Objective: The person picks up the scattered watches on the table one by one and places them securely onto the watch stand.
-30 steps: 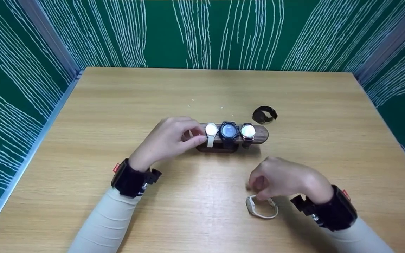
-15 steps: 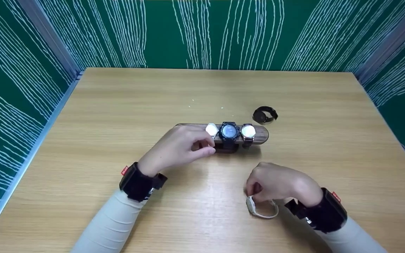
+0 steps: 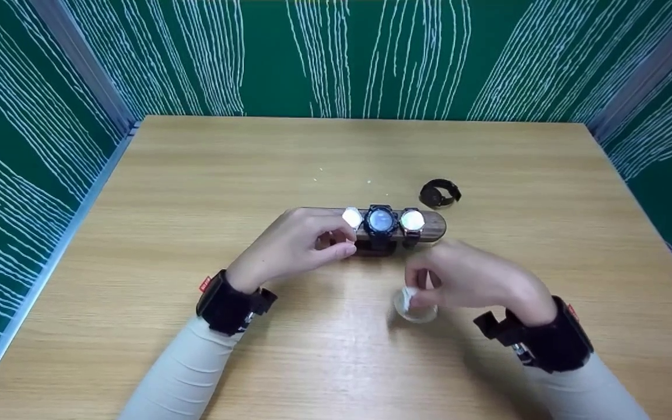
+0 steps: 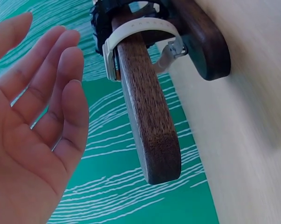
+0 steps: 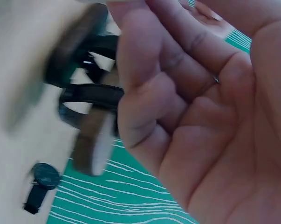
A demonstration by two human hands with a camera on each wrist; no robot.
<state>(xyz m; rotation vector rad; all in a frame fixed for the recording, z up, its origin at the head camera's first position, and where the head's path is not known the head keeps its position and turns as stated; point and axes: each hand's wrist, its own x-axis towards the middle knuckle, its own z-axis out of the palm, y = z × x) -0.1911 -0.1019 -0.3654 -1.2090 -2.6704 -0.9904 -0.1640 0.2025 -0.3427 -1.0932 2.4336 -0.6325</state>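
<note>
My right hand (image 3: 470, 277) pinches a white-strapped watch (image 3: 416, 312), which hangs blurred in front of the stand. In the right wrist view the right hand's fingers (image 5: 140, 60) are curled, and only a pale edge of the watch shows at the top. My left hand (image 3: 301, 245), fingers loosely bent and holding nothing, hovers at the left part of a dark wooden watch stand (image 3: 434, 226). On the stand's bar sit a white watch (image 3: 352, 217), a chunky black watch (image 3: 380, 220) and a dark-strapped watch with a bright face (image 3: 412, 220). The left hand hides the bar's left end.
Behind the stand, to the right, a black watch (image 3: 440, 193) lies on the wooden table (image 3: 225, 157). Small white specks are scattered behind the stand. Green walls (image 3: 277, 58) with white line patterns enclose the table's back and sides.
My right hand has taken hold of the white-strapped watch and lifted it from the table toward the stand. The left hand shifted slightly right and toward me, then stayed still.
</note>
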